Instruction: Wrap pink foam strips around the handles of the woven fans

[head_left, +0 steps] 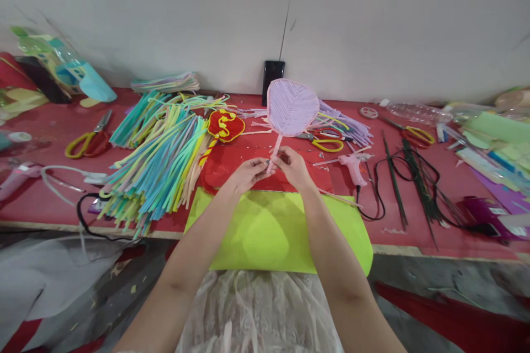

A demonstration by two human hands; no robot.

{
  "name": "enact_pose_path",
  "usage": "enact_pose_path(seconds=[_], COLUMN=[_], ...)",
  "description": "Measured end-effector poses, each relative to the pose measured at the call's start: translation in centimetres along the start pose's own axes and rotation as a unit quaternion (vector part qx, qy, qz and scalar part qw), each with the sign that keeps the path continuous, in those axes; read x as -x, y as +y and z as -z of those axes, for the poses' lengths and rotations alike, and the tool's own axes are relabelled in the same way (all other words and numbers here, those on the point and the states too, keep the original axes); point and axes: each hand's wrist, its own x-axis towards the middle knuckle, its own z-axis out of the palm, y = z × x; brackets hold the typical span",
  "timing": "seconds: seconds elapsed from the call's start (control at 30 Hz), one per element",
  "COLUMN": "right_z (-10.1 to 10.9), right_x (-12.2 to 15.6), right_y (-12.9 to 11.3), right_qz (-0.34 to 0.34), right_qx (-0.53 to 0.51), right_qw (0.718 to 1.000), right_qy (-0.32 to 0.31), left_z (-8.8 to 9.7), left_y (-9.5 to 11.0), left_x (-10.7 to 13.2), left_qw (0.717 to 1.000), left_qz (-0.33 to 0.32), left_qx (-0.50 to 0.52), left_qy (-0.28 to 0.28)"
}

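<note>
A lilac fan (292, 108) made of pipe cleaners, with a pink rim and a pink wrapped handle, stands upright in front of me. My left hand (250, 173) pinches the lower end of the handle. Just above and to the right, my right hand (290, 164) has its fingers closed round the same handle. Below my hands lies a yellow-green sheet (265, 231), and a red mat (232, 162) is behind it. A red and yellow fan (226, 126) rests to the left of the lilac one.
Bundles of coloured pipe cleaners (153, 160) spread at left, beside scissors (89, 140). Lilac pipe cleaners (345, 124) lie behind at right. A pink glue gun (353, 168) trails a black cable. A phone (272, 80) leans on the wall. Dark green stems (418, 182) lie right.
</note>
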Motion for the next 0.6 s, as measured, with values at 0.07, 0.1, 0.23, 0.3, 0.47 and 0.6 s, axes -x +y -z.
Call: enact_pose_path(seconds=[0.07, 0.1, 0.23, 0.3, 0.47, 0.6], right_z=[-0.04, -0.06, -0.11, -0.12, -0.16, -0.17], right_x=[0.04, 0.06, 0.06, 0.02, -0.04, -0.08], right_y=[-0.08, -0.11, -0.14, -0.13, -0.03, 0.26], right_qz=[-0.001, -0.003, -0.007, -0.008, -0.013, -0.021], right_qx=[-0.006, -0.008, -0.014, -0.016, -0.009, -0.007], right_qw=[1.0, 1.0, 1.0, 1.0, 1.0, 0.999], right_qy=[0.001, 0.001, 0.002, 0.006, 0.014, 0.023], left_z=[-0.03, -0.07, -0.31, -0.43, -0.6, -0.9], left_y=[0.06, 0.1, 0.32, 0.37, 0.36, 0.37], left_x=[0.08, 0.13, 0.38, 0.42, 0.28, 0.28], left_qw=[1.0, 1.0, 1.0, 1.0, 0.997, 0.989], left_qz=[0.005, 0.006, -0.003, -0.018, -0.046, -0.087], left_qx=[0.005, 0.005, -0.008, -0.018, -0.053, -0.101], left_qy=[-0.005, -0.007, -0.004, 0.007, 0.028, 0.06])
